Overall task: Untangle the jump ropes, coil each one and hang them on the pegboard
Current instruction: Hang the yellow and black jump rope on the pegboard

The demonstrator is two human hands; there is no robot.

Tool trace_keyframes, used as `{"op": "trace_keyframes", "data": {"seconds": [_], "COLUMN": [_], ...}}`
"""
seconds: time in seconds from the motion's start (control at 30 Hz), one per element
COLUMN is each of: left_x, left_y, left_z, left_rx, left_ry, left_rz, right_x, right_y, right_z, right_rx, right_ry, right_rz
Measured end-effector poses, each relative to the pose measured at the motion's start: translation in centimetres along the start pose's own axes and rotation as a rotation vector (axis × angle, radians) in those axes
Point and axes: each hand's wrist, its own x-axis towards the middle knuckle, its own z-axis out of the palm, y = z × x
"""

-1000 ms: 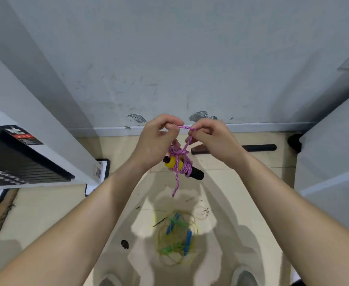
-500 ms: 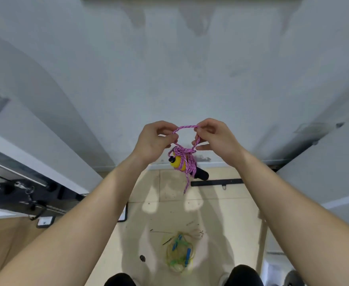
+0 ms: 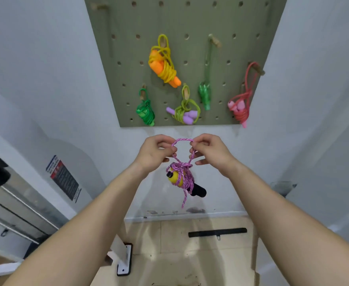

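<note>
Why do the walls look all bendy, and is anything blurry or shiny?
Head view: the wide lens bends the walls and makes the sides of the pegboard lean outward; head view: the pink rope, pinched by the left hand and right hand, looks sharp, the picture's edges softer; head view: soft grey shadows on the wall, no strong glare.

Scuffed white wall (image 3: 45, 58) meets beige floor (image 3: 169, 244) bearing a black bar (image 3: 217, 232).
</note>
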Motion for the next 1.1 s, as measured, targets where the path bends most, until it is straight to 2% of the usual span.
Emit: {"op": "trace_keyframes", "data": {"seconds": [0.23,0.37,0.57,0.73,0.9,1.1], "left_x": [2.7,5.5,11.0,16.1,18.3,19.0], "left_y": [5.8,9.7,16.9,20.7,22.8,24.5], "left_z": [-0.3,0.5,2.7,4.5,7.3,11.0], "left_rx": [0.001,-0.033,-0.030,-0.089,-0.101,-0.086], "left_ry": [0.000,0.012,0.125,0.184,0.123,0.090], "left_rz": [0.105,0.202,0.354,0.335,0.363,0.393], "right_x": [1.7,3.5,7.8,11.9,14.2,13.9], "right_y": [-5.3,-8.1,-14.2,-17.6,-18.1,-17.8], "right_z": [-2.4,-4.5,-9.1,-12.2,-15.5,-20.3], "right_rx": [0.028,0.043,0.056,0.052,0.079,0.189], "right_ry": [0.032,0.136,0.288,0.344,0.414,0.417], "right_rz": [-0.099,-0.178,-0.292,-0.298,-0.272,-0.271]}}
